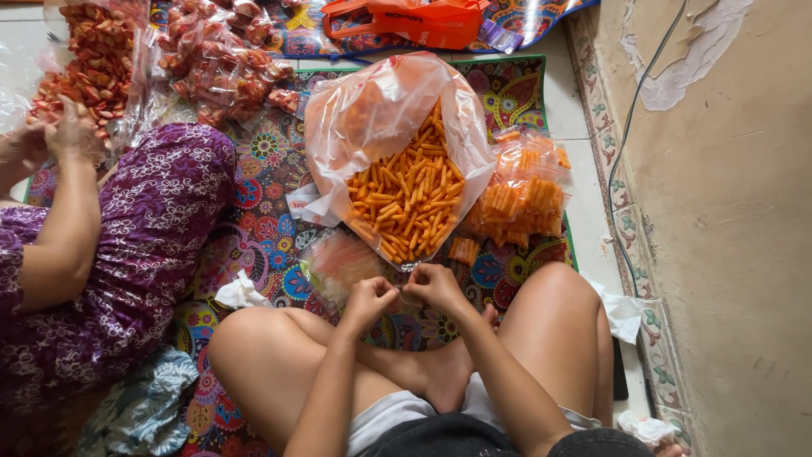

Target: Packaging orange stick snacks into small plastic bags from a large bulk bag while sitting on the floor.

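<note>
Small clear packet (412, 294) pinched between both hands (404, 292), big bag of orange sticks (406, 190) just beyond.

Head view, person seated cross-legged on patterned floor mat (271, 182). Left hand (370, 298) and right hand (436, 283) close together over lap, fingers pinched on small clear plastic packet (408, 295); contents not discernible. Just beyond hands: large open plastic bag (381, 110) of orange stick snacks (410, 199). Right of it, pile of filled small snack packets (520, 199). Co-worker in purple patterned dress (144, 245) at left, hand (72, 131) at red snack packets (89, 63).
</note>
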